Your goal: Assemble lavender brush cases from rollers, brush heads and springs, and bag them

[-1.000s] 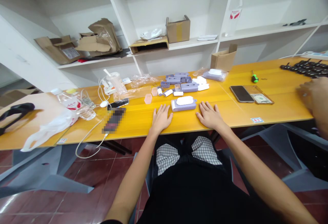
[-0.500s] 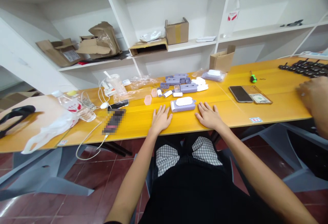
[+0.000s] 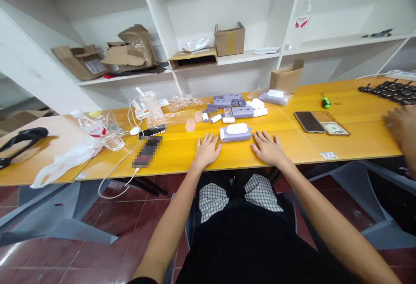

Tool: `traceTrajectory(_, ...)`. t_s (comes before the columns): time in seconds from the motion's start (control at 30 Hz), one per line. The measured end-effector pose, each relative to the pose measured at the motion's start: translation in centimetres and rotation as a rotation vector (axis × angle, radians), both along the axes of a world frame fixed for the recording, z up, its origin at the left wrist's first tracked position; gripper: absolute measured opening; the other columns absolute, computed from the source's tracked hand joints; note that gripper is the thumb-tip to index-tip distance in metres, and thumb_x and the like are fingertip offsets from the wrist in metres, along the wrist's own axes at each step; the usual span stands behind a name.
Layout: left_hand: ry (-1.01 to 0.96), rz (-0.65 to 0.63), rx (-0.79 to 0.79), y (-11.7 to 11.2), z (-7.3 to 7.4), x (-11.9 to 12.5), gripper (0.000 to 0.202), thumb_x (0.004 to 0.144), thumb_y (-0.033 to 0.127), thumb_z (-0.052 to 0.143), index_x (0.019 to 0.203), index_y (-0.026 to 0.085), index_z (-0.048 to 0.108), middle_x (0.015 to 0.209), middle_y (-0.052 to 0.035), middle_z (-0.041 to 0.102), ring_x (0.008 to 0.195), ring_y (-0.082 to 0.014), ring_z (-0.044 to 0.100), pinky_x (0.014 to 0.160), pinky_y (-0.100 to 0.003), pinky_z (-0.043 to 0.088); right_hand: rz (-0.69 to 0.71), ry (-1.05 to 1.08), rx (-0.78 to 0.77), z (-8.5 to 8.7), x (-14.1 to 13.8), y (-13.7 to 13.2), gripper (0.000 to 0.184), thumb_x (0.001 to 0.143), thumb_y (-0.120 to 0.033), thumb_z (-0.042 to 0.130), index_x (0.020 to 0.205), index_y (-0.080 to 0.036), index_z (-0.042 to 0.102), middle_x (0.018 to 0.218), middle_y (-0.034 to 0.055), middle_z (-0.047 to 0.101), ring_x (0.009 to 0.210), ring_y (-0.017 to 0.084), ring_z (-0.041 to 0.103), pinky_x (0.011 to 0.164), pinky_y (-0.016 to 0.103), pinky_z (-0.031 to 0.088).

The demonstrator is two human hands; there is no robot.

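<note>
My left hand (image 3: 206, 150) lies flat on the yellow table (image 3: 357, 136), fingers spread, holding nothing. My right hand (image 3: 268, 148) rests flat beside it, also spread and empty. Between and just beyond them sits a purple case with a white lid (image 3: 235, 132), touching neither hand. Behind it lie several purple housings (image 3: 241, 111), small white cylinders (image 3: 215, 118) and a pink cap (image 3: 190, 125).
A dark phone (image 3: 307, 121) and a clear case with a banknote (image 3: 334, 127) lie to the right, a green screwdriver (image 3: 325, 101) beyond. Another person's hand (image 3: 401, 125) is at the right edge. A water bottle (image 3: 97, 130), white cables (image 3: 121, 167) and a plastic bag (image 3: 65, 160) sit left. Cardboard boxes (image 3: 229, 39) fill the shelves.
Both hands stay flat in the same place. The view has shifted slightly, and the other person's hand at the right edge has moved a little.
</note>
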State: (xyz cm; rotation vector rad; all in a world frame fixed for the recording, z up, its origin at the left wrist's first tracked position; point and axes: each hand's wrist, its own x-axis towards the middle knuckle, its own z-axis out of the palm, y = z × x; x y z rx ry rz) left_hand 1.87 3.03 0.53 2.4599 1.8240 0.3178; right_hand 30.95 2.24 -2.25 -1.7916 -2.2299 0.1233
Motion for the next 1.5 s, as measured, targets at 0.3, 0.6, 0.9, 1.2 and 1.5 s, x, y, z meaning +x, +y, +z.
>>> traceTrajectory(0.3,0.042,0.006,-0.015,-0.11,0.30,0.05,0.057,0.106,0.045,0.038,0.157,0.022,0.046,0.170,-0.0157,0.036,0.159,-0.0349,0.029,0.127,-0.064,0.020,0.011,-0.083,-0.019,0.42,0.08,-0.21,0.061,0.107,-0.050,0.030,0.163,-0.029,0.038,0.171,0.0144,0.036,0.158,0.041,0.029,0.120,0.075,0.024)
traceTrajectory(0.6,0.058,0.017,-0.030,-0.35,0.76,0.18,0.061,0.107,0.046,0.038,0.166,0.030,0.031,0.171,-0.0109,0.034,0.160,-0.0332,0.028,0.129,-0.061,0.020,0.010,-0.112,-0.018,0.80,-0.12,-0.29,0.061,0.107,-0.051,0.027,0.156,-0.021,0.049,0.170,0.0154,0.037,0.157,0.040,0.030,0.119,0.074,0.024)
traceTrajectory(0.9,-0.037,0.013,-0.003,-0.58,0.78,0.19,0.079,0.105,0.042,0.043,0.170,0.024,0.001,0.169,-0.0129,0.038,0.159,-0.0346,0.029,0.127,-0.063,0.021,-0.006,-0.114,0.001,0.49,-0.06,-0.08,0.066,0.106,-0.051,0.027,0.162,-0.019,0.041,0.169,0.0139,0.039,0.156,0.039,0.031,0.120,0.072,0.025)
traceTrajectory(1.2,-0.012,0.002,0.006,-0.35,0.46,0.01,0.071,0.105,0.042,0.043,0.169,0.033,0.014,0.170,-0.0081,0.038,0.158,-0.0336,0.031,0.127,-0.063,0.020,0.002,-0.145,0.011,0.56,-0.14,-0.25,0.060,0.107,-0.050,0.027,0.160,-0.028,0.047,0.168,0.0137,0.041,0.155,0.038,0.034,0.118,0.073,0.028)
traceTrajectory(1.5,-0.016,-0.001,0.014,-0.30,0.37,-0.03,0.071,0.104,0.042,0.044,0.169,0.032,0.017,0.170,-0.0084,0.038,0.158,-0.0332,0.031,0.128,-0.062,0.021,0.000,-0.132,0.009,0.73,-0.14,-0.38,0.060,0.107,-0.051,0.029,0.159,-0.028,0.048,0.168,0.0135,0.042,0.155,0.039,0.035,0.118,0.072,0.028)
